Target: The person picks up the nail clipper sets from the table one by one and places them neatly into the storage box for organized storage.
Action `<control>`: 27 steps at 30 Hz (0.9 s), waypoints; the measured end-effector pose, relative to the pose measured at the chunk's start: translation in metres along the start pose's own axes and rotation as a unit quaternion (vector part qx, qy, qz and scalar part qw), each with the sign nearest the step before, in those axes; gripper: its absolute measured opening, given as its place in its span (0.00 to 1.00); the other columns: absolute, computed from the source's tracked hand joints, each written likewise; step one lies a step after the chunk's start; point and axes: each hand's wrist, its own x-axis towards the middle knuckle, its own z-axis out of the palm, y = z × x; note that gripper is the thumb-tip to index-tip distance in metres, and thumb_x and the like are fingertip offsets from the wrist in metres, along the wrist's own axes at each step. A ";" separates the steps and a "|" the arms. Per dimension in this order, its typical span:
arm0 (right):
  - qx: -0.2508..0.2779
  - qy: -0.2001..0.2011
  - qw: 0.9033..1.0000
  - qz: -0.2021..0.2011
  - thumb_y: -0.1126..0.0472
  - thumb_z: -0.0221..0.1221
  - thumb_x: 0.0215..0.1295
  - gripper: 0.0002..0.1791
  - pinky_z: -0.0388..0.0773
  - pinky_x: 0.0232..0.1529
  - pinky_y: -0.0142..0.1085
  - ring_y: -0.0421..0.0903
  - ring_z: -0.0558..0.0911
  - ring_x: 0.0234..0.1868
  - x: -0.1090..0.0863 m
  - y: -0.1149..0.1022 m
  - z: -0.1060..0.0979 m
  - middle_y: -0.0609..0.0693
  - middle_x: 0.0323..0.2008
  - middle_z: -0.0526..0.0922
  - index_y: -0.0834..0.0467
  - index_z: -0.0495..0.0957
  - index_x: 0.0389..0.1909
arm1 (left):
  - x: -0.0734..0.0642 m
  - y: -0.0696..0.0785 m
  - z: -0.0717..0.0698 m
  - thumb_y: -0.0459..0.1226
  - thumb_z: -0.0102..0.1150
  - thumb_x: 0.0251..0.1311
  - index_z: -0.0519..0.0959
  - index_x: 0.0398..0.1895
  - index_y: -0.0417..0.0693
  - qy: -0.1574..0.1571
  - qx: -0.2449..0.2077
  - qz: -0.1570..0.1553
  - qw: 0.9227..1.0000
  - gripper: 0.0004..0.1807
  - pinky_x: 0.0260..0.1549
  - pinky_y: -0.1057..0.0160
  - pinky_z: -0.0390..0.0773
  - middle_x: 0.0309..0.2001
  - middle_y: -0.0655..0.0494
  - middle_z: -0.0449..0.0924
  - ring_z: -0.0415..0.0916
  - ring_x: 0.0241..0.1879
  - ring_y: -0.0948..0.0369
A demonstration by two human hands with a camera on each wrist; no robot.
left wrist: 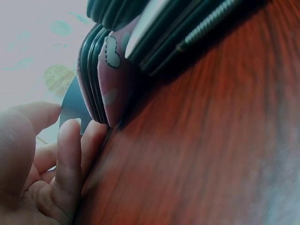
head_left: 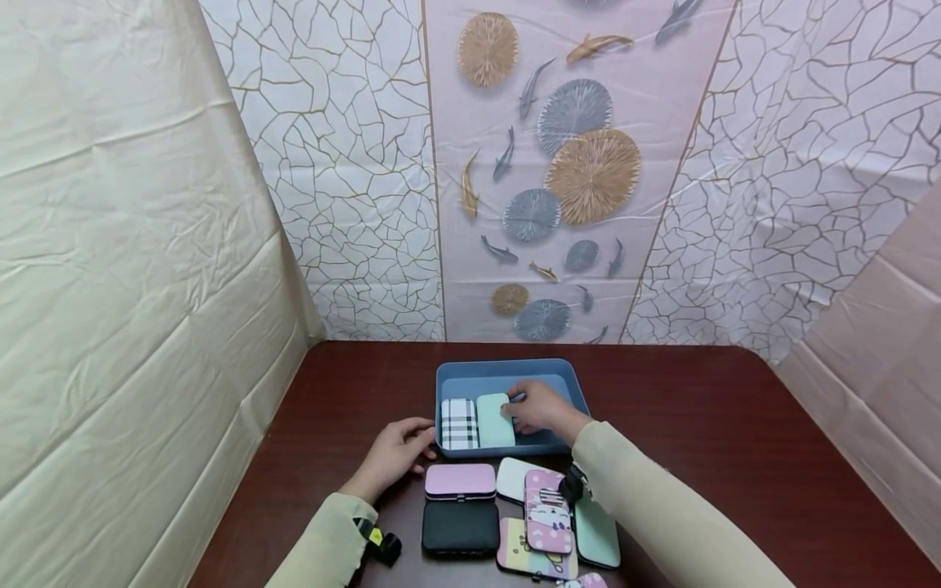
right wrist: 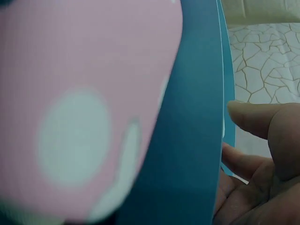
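Note:
A blue tray (head_left: 507, 367) holds a black-and-white plaid case (head_left: 459, 425) and, beside it, a mint green case (head_left: 495, 421). Inside the tray, my right hand (head_left: 542, 407) holds the mint green case at its right edge, thumb on its face. The right wrist view shows that hand (right wrist: 260, 154) behind the tray wall (right wrist: 187, 140), which hides the grip. My left hand (head_left: 397, 451) rests at the tray's front left corner, fingers loosely bent. In the left wrist view, its fingers (left wrist: 69, 154) are near the tray and a pink case (left wrist: 112, 79).
In front of the tray lie a pink case (head_left: 460, 480), a black case (head_left: 460, 527), a white case (head_left: 512, 477), a pink cartoon case (head_left: 549, 523), a yellow patterned case (head_left: 518, 553) and another mint case (head_left: 597, 535), some overlapping. Patterned cloth (head_left: 353, 163) hangs behind the table (head_left: 684, 425).

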 end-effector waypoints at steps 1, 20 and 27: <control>-0.006 0.000 1.000 -0.002 0.59 0.66 0.80 0.25 0.91 0.40 0.45 0.50 0.91 0.38 0.000 0.000 -0.001 0.59 0.54 0.86 0.67 0.78 0.70 | 0.000 0.000 0.000 0.44 0.63 0.82 0.81 0.69 0.36 0.000 0.001 0.000 1.000 0.24 0.28 0.57 0.90 0.45 0.51 0.90 0.89 0.37 0.57; -0.062 -0.043 0.992 -0.104 0.57 0.62 0.83 0.22 0.89 0.45 0.45 0.48 0.88 0.50 -0.035 0.002 -0.026 0.54 0.54 0.88 0.65 0.81 0.70 | 0.000 -0.001 -0.001 0.45 0.64 0.81 0.81 0.69 0.36 0.009 0.008 0.000 1.000 0.25 0.29 0.57 0.90 0.45 0.50 0.90 0.89 0.37 0.56; -0.120 -0.049 0.974 -0.185 0.58 0.63 0.82 0.16 0.82 0.35 0.42 0.46 0.83 0.33 -0.075 0.001 -0.045 0.49 0.32 0.87 0.64 0.86 0.59 | -0.001 -0.001 0.001 0.45 0.64 0.81 0.80 0.69 0.35 0.005 0.003 0.001 1.000 0.25 0.29 0.58 0.90 0.46 0.50 0.90 0.89 0.38 0.57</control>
